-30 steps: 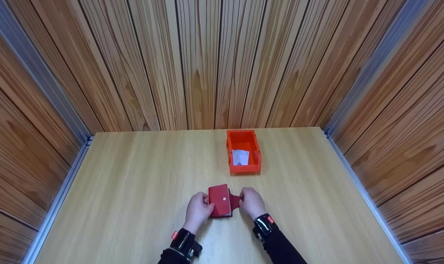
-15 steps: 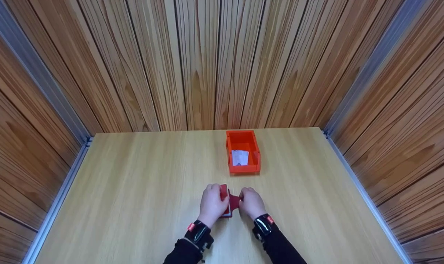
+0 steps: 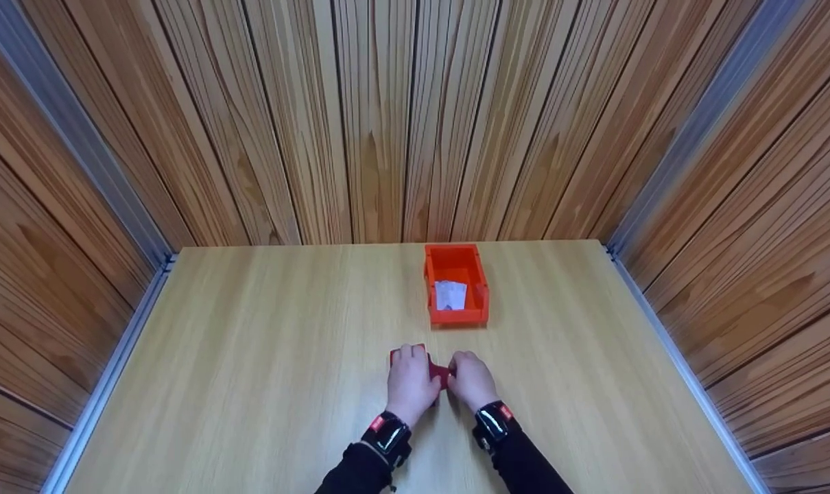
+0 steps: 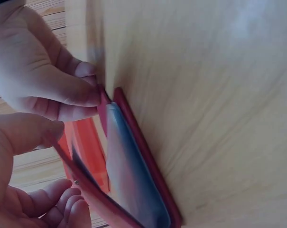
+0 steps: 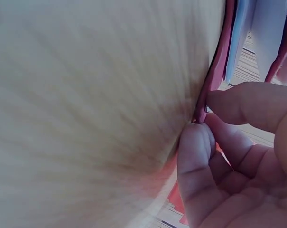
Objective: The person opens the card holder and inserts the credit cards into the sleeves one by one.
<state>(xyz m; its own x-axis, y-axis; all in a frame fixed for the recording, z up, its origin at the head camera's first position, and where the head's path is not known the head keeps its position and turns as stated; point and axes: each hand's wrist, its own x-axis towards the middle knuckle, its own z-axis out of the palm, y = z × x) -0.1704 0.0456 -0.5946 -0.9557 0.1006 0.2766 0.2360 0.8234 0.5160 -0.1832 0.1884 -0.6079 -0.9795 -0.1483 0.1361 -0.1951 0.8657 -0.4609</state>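
Observation:
A small red card holder [image 3: 440, 374] is on the table near the front, mostly hidden under my left hand [image 3: 411, 384] in the head view. Seen from the left wrist, that hand pinches the edge of the front cover [image 4: 93, 192], which stands lifted at an angle. Clear plastic sleeves [image 4: 129, 171] show between it and the back cover [image 4: 148, 161]. My right hand [image 3: 472, 379] holds the end of the closure strap [image 5: 210, 88] between thumb and fingers. A small metal snap [image 5: 207, 109] peeks out beside the right thumb.
Behind the hands, an orange-red open bin [image 3: 458, 317] with a white paper piece [image 3: 450, 295] in it stands towards the table's back edge. Wood-plank walls with metal corner rails [image 3: 682, 357] enclose the table [image 3: 264, 357] at the back and sides.
My left hand has moved right, from the card holder's left edge across to the cover's strap side. The cover, flat earlier, is now raised there. My right hand stays on the strap.

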